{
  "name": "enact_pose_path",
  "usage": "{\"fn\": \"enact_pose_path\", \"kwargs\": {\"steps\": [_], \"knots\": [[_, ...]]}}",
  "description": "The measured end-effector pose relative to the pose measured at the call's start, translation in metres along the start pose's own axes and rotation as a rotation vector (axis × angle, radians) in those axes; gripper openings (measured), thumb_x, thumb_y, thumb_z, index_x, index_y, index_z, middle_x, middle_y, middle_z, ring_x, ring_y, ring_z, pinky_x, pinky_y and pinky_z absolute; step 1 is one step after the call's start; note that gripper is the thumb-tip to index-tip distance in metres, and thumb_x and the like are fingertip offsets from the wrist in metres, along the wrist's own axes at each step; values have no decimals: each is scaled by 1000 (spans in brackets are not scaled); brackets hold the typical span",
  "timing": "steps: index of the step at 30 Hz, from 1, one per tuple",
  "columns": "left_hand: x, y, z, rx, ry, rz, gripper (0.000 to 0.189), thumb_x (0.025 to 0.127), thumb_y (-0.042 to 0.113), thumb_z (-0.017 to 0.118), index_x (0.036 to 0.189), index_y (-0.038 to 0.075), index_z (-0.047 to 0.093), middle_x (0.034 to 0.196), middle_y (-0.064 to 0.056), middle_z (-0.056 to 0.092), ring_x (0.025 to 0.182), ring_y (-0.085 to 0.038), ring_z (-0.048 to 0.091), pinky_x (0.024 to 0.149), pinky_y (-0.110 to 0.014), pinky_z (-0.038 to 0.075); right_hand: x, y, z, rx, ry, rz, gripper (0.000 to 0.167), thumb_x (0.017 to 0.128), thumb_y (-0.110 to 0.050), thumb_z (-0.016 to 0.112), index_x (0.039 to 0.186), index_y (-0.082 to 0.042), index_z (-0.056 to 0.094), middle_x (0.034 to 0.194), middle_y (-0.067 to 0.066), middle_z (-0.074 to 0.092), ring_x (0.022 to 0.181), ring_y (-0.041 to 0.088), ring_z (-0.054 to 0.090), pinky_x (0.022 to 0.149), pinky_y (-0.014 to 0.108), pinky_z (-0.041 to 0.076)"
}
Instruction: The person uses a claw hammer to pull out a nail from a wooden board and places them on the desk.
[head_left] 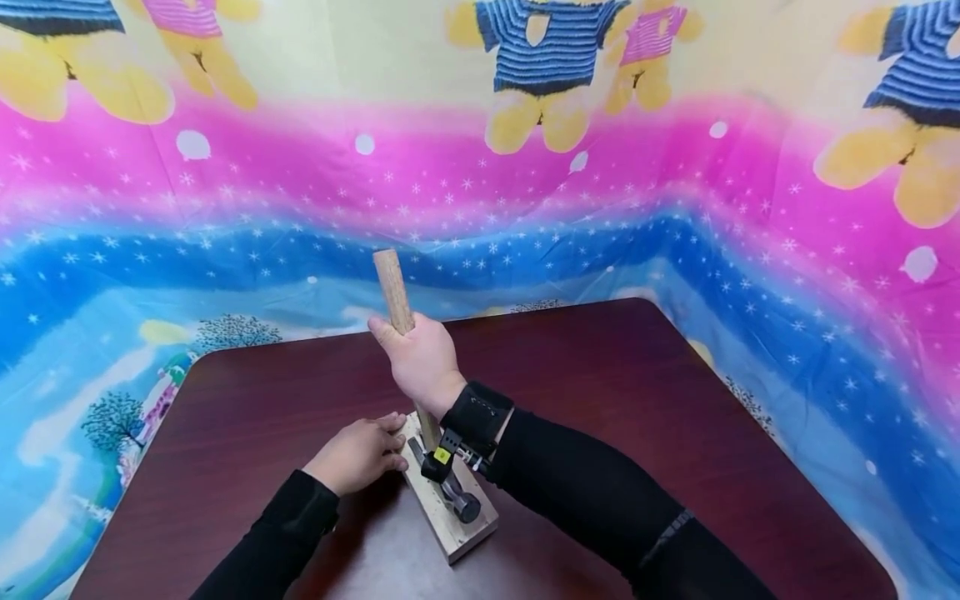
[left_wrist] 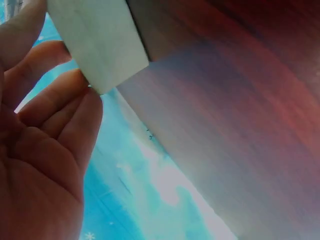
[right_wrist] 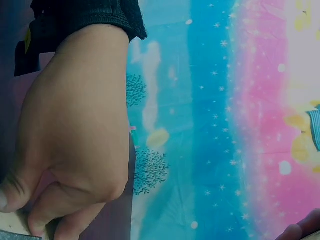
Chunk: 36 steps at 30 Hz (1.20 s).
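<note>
My right hand (head_left: 427,358) grips the wooden handle of a claw hammer (head_left: 393,292), thumb up along it; the handle stands steeply, its end above the fist. The hammer's metal head (head_left: 467,506) lies low against a pale wooden board (head_left: 472,533), partly covered by the wrist camera. My left hand (head_left: 356,454) holds the board at its left side near the far end. In the left wrist view, bent fingertips (left_wrist: 75,80) meet the edge of the board (left_wrist: 102,45). The right wrist view shows my left hand (right_wrist: 75,125) bent down onto the wood.
The board lies on a dark reddish-brown table (head_left: 600,367) with rounded corners. A printed cloth (head_left: 450,183) with bears, snowflakes and trees hangs close behind the table and along its sides. Black sleeves (head_left: 585,475) cover both forearms.
</note>
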<state>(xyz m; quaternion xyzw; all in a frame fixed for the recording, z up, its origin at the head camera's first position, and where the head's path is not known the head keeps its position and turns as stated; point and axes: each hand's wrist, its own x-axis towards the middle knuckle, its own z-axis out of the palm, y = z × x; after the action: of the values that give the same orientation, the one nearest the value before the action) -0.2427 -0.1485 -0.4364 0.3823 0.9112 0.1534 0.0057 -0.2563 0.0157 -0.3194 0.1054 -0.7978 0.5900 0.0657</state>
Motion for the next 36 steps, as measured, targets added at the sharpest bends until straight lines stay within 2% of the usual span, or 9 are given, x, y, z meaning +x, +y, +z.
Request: {"fn": "enact_pose_path", "kwargs": {"steps": [1,3,8,13,18,24,29,34,36], "knots": [[1,1,-1,3,-8,-3,31,89,23,75,67,20,53,135,-21,58,124,-35,55,89,-37,52,0,0,0,6,2,6,51,94,-59,58,78,-11,52,56,-2,35,47,19,35,45,31,30],[1,1,-2,-16,-21,-16,33,89,22,74,67,22,50,136,-20,57,119,-31,60,78,-31,51,-1,0,0,16,4,20,51,93,-61,58,79,-12,52,56,-1,35,47,19,35,45,31,29],[2,3,1,-62,-39,-46,35,90,19,74,66,21,48,139,-18,55,100,-16,62,65,-29,35,-3,2,0,38,4,28,50,93,-60,59,82,-12,54,57,0,35,47,20,33,45,31,28],[3,3,2,-55,-36,-50,42,89,20,75,64,23,41,138,-16,57,73,-10,49,64,-27,35,-6,2,-1,56,-3,-3,47,94,-57,60,83,-12,55,56,-1,34,47,19,32,44,31,28],[5,3,-1,-54,-38,-65,47,88,22,76,64,24,35,138,-18,56,61,-7,35,62,-26,34,-9,1,-4,63,19,-22,48,93,-58,61,83,-12,56,57,-1,34,48,19,32,44,31,27],[5,5,-2,-66,-39,-41,50,89,20,75,66,22,31,137,-23,55,58,-5,22,60,-26,32,-15,1,-5,79,8,-35,46,94,-57,60,86,-12,57,57,0,34,47,19,30,45,30,26],[4,5,-3,-34,-23,-22,52,88,20,76,65,21,30,135,-24,56,60,-4,33,61,-27,34,-19,0,-6,74,35,-72,44,94,-57,61,88,-13,59,57,-1,34,48,17,32,46,30,28],[5,4,-3,-37,-6,-17,49,87,21,77,63,21,34,135,-22,57,81,-5,56,61,-25,35,-31,0,-11,97,47,-118,41,96,-50,62,85,-11,55,57,0,33,49,18,32,48,30,28],[4,4,-3,-38,-1,-14,48,87,21,77,63,21,36,135,-22,58,86,-6,59,61,-25,36,-37,-1,-12,105,52,-140,39,96,-48,63,86,-11,56,57,0,34,50,18,33,49,29,30]]}}
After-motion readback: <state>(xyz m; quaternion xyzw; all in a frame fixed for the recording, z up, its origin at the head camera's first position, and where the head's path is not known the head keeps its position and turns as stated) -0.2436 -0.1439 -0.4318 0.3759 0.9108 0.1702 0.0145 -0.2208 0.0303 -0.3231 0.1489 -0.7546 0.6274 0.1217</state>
